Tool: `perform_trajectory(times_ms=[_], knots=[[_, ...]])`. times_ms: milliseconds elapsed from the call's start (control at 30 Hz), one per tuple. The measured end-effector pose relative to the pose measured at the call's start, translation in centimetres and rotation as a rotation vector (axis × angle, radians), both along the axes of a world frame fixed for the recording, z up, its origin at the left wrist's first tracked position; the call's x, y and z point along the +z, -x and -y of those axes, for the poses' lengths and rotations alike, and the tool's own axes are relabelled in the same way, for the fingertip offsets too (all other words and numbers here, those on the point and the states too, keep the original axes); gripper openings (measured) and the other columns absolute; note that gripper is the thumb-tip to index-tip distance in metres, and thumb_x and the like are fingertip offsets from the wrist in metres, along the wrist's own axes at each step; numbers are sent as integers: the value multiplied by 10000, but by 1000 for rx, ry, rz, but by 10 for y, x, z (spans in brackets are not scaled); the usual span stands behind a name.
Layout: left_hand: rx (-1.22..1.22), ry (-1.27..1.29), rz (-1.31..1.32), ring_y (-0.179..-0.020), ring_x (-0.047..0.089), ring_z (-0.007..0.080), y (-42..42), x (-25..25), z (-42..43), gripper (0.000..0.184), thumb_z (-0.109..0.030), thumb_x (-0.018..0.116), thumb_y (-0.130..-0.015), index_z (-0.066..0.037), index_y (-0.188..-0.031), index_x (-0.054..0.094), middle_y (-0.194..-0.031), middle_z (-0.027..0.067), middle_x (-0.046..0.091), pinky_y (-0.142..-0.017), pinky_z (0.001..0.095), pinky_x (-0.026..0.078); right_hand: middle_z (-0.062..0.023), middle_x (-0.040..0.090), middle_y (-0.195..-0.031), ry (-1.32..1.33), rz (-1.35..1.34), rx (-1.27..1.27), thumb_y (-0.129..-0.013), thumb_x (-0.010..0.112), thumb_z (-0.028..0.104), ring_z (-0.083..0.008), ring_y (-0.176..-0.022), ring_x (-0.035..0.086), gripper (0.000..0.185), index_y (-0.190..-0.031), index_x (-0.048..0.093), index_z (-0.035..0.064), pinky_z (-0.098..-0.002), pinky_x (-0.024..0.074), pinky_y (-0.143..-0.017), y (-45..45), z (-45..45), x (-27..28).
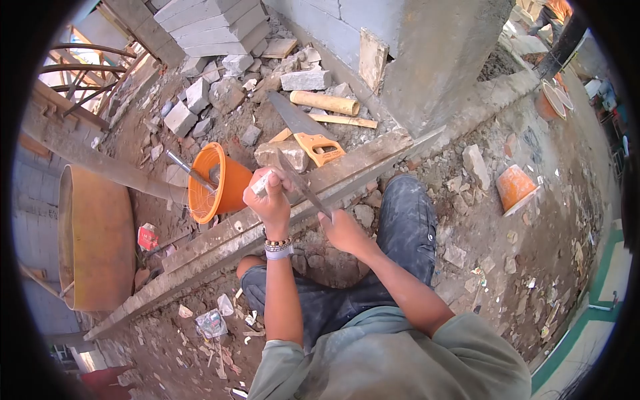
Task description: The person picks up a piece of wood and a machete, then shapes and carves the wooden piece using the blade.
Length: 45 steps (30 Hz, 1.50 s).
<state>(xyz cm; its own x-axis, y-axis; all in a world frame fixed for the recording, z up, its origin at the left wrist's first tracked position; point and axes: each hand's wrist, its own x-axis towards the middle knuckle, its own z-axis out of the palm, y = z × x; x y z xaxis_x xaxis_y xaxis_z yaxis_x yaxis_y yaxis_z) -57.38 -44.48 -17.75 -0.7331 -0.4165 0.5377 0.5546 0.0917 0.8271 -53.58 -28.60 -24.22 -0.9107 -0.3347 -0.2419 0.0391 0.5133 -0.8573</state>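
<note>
Blade (310, 194) clenched in right hand (347, 235), left hand (269, 208) pinching pale piece (262, 185); work seems underway, cuts done or left unclear.

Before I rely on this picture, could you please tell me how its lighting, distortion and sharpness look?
In the head view throughout: strong fisheye distortion with black corners; soft daylight, no hard shadows near the left hand or right hand; top right looks partly washed out; the saw is recognisable, but its lettering is too small to read.

Nothing legible (saw handle (309, 142) lettering blurred)
</note>
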Motion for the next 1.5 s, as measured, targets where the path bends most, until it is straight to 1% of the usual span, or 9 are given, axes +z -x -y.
perform_trajectory(times_ms=[267,367,600,667,767,933,1100,1300,1500], knots=[[-18,-77,-14,-565,547,166,-5,1,3,564,-529,651,-994,13,-860,568,-681,74,555,-502,317,482,-313,633,-754,314,-112,-244,-1067,514,360,-523,-821,649,482,-946,636,-90,-539,494,-729,-8,9,27],[-8,-55,1,-574,550,166,-4,2,2,565,-531,655,-991,12,-865,570,-693,77,560,-502,316,482,-323,640,-776,-39,49,-13,-1076,497,365,-522,-832,655,486,-991,638,-92,-545,498,-742,-11,12,-37],[-11,-38,7,-585,555,158,-4,1,2,562,-531,657,-990,15,-881,580,-701,79,567,-508,308,480,-350,669,-915,169,-35,-100,-1077,487,346,-542,-930,642,465,-1030,652,-86,-573,499,-809,2,10,49],[-6,-60,-1,-583,557,156,-7,1,5,564,-531,656,-991,18,-881,584,-700,78,570,-512,304,479,-360,664,-938,240,-59,-194,-1073,492,332,-550,-951,631,453,-1025,654,-89,-581,495,-821,-8,12,51],[-8,-41,33,-576,564,155,-7,2,2,566,-526,653,-996,23,-876,590,-692,73,578,-518,297,475,-371,653,-936,4,22,-51,-1072,494,317,-554,-955,626,433,-1036,652,-84,-585,491,-821,-10,13,0],[11,96,67,-571,576,153,1,-3,-2,548,-497,653,-1007,30,-870,597,-675,65,589,-521,291,464,-353,660,-914,79,-39,-78,-1076,487,319,-556,-945,624,429,-1049,647,-78,-581,490,-814,-5,8,12],[-27,-17,13,-552,535,152,-1,-7,3,521,-470,660,-1010,29,-881,584,-672,69,573,-510,298,455,-338,662,-888,231,-152,-198,-1085,466,339,-555,-923,625,448,-1076,636,-75,-578,486,-806,-8,17,49],[-16,36,74,-567,557,154,-1,1,-1,529,-479,653,-1012,29,-883,589,-690,68,580,-516,297,463,-344,663,-897,-27,48,-22,-1088,454,361,-560,-929,623,477,-1076,638,-79,-582,484,-808,-8,17,2],[-40,20,15,-561,559,159,-1,-3,4,520,-464,654,-1016,34,-877,593,-687,66,577,-520,294,463,-349,662,-895,159,-19,-182,-1081,469,353,-556,-927,627,486,-1003,648,-93,-591,487,-813,-11,15,40]])
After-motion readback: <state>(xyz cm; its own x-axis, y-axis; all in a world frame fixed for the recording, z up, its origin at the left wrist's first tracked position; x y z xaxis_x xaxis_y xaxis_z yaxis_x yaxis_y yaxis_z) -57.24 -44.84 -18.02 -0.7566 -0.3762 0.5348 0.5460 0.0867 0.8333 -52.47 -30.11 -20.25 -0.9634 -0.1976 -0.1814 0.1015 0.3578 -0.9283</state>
